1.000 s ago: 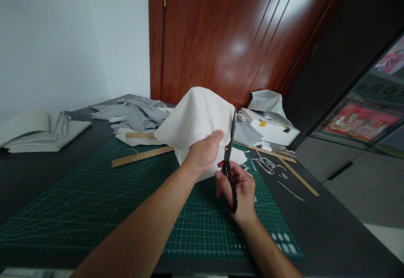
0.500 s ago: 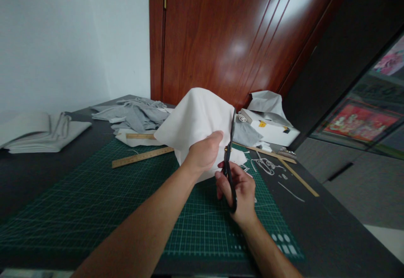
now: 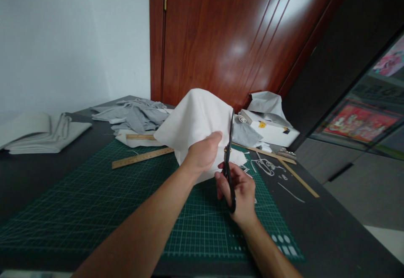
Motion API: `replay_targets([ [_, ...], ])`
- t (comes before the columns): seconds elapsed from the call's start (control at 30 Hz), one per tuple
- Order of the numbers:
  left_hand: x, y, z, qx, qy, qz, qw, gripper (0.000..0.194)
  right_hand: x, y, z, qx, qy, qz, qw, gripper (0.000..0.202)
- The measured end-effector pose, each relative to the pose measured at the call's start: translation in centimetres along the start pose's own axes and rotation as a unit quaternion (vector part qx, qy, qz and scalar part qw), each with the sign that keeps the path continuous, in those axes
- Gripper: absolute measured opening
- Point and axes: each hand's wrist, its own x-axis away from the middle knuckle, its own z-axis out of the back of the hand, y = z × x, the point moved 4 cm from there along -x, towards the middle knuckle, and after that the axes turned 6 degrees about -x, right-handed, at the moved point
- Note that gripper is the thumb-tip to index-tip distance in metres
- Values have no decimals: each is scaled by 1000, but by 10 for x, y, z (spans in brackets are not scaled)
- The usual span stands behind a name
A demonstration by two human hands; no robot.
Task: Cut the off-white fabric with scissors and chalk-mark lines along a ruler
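Note:
A piece of white fabric is held up over the green cutting mat, its top edge rounded and its lower part draping. My left hand is closed on the fabric, thumb on the near side; the other fingers are mostly hidden behind it. In my right hand is a pair of black scissors, with fingers around the handles. The blades point upward along the fabric's right edge and look nearly closed. Whether they touch the cloth I cannot tell.
Wooden rulers lie on the mat and to the right. Grey cloth is heaped behind, and folded white fabric lies left. A white box stands back right, near thin white offcuts. A wooden door rises behind the table.
The scissors' blades have shifted very slightly left. Both hands keep their hold in nearly the same place.

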Motion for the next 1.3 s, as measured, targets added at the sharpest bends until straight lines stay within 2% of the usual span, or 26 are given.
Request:
replay_targets([
  [0.6,2,2,3,-32,12,0,999,22,-1,2,1,-1,-2,-16,1000,31],
  [0.87,3,7,4,-56,-6,2,998,21,-1,3,2,-6,-4,-25,1000,29],
  [1.07,3,7,2,-15,1,7,1000,23,-2,9,2,-10,4,-28,1000,29],
  [1.3,7,13,-11,101,28,14,994,25,-2,16,0,-23,5,-31,999,29],
])
